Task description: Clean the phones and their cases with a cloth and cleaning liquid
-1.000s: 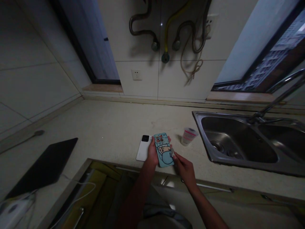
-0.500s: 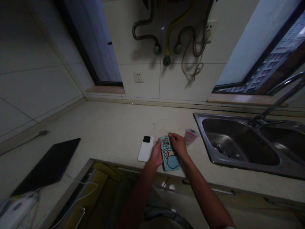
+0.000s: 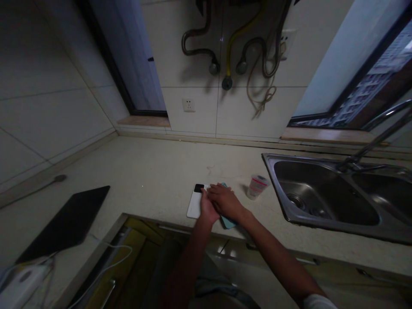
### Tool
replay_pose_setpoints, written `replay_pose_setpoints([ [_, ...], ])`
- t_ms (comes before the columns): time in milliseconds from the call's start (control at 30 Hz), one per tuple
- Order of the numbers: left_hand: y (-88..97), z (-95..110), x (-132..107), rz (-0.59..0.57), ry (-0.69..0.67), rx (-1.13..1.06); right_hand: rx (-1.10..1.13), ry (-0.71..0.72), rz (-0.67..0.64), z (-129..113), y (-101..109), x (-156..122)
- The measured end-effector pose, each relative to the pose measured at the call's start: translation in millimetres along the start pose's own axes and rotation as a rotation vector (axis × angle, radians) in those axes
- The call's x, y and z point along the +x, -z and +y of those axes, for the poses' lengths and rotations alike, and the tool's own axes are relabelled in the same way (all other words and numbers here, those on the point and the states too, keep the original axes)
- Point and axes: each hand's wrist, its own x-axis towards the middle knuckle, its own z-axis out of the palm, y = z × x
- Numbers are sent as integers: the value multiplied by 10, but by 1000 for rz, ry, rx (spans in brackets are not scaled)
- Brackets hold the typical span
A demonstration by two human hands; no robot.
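A white phone (image 3: 195, 202) lies face down on the pale counter (image 3: 154, 176). Right beside it lies a teal cartoon phone case (image 3: 228, 221), almost wholly covered by my hands. My left hand (image 3: 207, 209) grips the case's left edge, next to the white phone. My right hand (image 3: 224, 200) lies over the top of the case with its fingers curled, reaching toward the phone's camera corner.
A small clear cup with a pink label (image 3: 256, 186) stands between the case and the steel sink (image 3: 325, 193). A dark tablet (image 3: 66, 223) lies at the left. A white device with a cable (image 3: 19, 285) sits at the bottom left. Hoses (image 3: 244, 47) hang on the tiled wall.
My right hand moved from the case's lower edge up over its top and across to the left, covering the case. The case has come down flat on the counter beside the white phone.
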Motion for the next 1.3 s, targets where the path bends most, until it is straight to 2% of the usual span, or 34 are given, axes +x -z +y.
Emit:
replay_pose_setpoints([
  [167, -10, 38, -19, 30, 32, 5, 28, 161, 108, 7, -68, -446],
  [367, -47, 37, -30, 80, -9, 6, 52, 147, 158, -2, -45, -1038],
  [567, -65, 46, -53, 58, -30, -35, 125, 87, 223, 114, -59, -1400],
  [667, -46, 47, -52, 41, -18, -25, 233, -63, 336, 192, -105, -1497],
  [800, -24, 14, 7, 38, 38, 25, 429, -463, 520, 200, -190, -1445],
  [867, -25, -18, 68, 87, 43, 43, 570, -608, 597, 168, -235, -1342],
  [967, -35, -83, 174, 193, 16, 77, 758, -685, 622, 122, -292, -1159],
  [1033, -42, -127, 229, 246, -44, 124, 817, -716, 597, 112, -314, -1061],
  [1133, -51, -157, 240, 318, -268, 281, 813, -758, 615, 129, -332, -976],
  [1233, -56, -89, 127, 374, -523, 534, 755, -770, 661, 155, -347, -949],
  [1300, -60, 26, -5, 349, -647, 772, 698, -760, 660, 158, -358, -946],
])
